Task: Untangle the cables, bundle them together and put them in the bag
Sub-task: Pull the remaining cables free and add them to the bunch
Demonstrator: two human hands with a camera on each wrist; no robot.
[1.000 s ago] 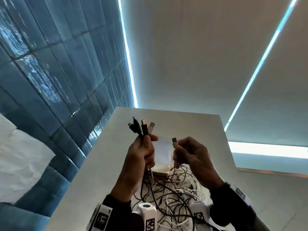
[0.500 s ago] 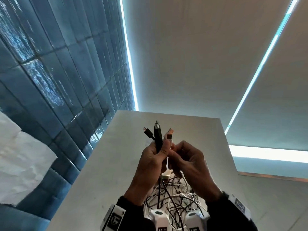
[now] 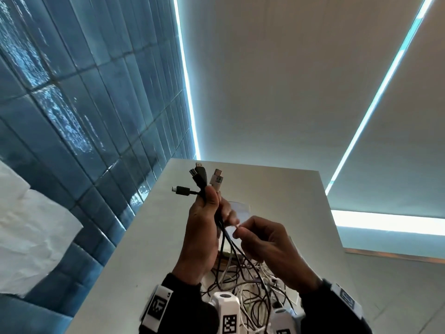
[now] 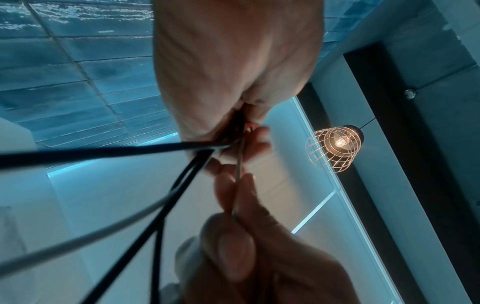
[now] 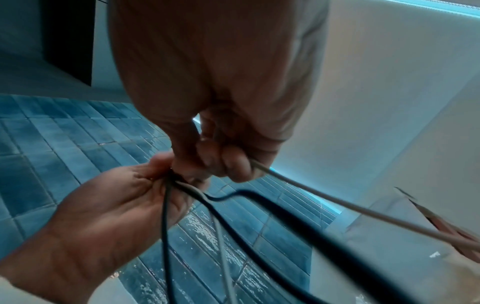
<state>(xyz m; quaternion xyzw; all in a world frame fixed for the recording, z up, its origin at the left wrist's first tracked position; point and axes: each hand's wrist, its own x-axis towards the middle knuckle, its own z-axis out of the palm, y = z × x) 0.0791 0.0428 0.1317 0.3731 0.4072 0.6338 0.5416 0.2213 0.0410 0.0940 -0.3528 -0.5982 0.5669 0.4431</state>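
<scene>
Left hand (image 3: 201,227) grips cables (image 3: 204,182); right hand (image 3: 265,242) pinches 1.

**Room: blue tile, pale ceiling, light strips**

Glossy blue tiled wall (image 3: 79,97) on the left, reflecting light. Pale ceiling (image 3: 277,75) crossed by cyan-white light strips (image 3: 186,75), one along the wall joint, one diagonal on the right. White counter (image 3: 149,237) below. White crumpled sheet (image 3: 29,227) at left edge. Lit wire-cage pendant lamp (image 4: 335,147) in left wrist view beside a dark panel (image 4: 405,144).
</scene>
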